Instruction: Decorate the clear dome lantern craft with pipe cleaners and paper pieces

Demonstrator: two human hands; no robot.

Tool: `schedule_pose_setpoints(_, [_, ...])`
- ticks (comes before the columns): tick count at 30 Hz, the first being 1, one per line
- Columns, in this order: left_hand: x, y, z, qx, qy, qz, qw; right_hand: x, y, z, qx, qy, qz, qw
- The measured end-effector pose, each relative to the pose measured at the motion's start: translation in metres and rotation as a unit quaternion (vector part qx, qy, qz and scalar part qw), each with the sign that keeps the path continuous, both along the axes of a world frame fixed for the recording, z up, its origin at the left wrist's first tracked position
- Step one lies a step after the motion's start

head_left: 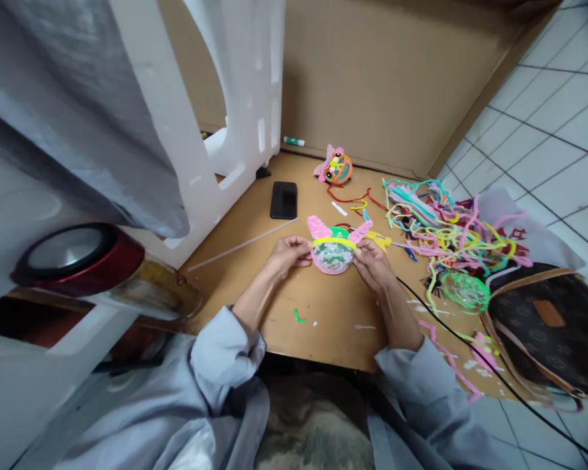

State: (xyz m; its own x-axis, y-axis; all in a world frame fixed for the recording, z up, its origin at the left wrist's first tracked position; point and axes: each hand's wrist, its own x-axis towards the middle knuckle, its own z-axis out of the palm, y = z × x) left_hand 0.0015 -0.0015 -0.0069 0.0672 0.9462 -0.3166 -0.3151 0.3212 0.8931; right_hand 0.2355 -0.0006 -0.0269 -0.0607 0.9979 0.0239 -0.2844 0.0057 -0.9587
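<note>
Between both hands is a clear round plastic craft piece (334,258) edged in pink and green pipe cleaner, with two pink ear shapes on top. A yellow pipe cleaner (334,241) runs across it. My left hand (292,253) pinches the left end of the yellow strip at the rim. At the right rim, my right hand (371,260) is closed on the same piece. A yellow glue gun (379,241) lies just behind my right hand. Further back rests a similar decorated craft piece (340,168) with orange edging, eyes and pink ears.
A phone (284,200) and a clear stick (240,246) lie left. Tangled pipe cleaners (451,219), a green-edged plastic piece (465,291) and a brown handbag (549,326) are right. A black cord (445,317) crosses the table's right side. A white plastic frame (255,78) stands left.
</note>
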Motion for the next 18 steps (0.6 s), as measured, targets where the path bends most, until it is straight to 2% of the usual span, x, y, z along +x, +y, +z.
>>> schedule_pose_setpoints(9, [-0.009,-0.003,0.004,-0.01,0.018,-0.022,1.0,-0.01,0.002,-0.002,0.011,0.058,0.024,0.998])
schedule_pose_setpoints(13, [-0.011,-0.003,0.004,-0.021,0.034,-0.023,0.999,-0.011,0.003,0.0,-0.002,0.12,0.043,0.992])
schedule_pose_setpoints(18, [-0.013,-0.003,0.006,-0.025,0.054,-0.026,0.998,-0.014,0.003,-0.001,-0.018,0.141,0.045,0.989])
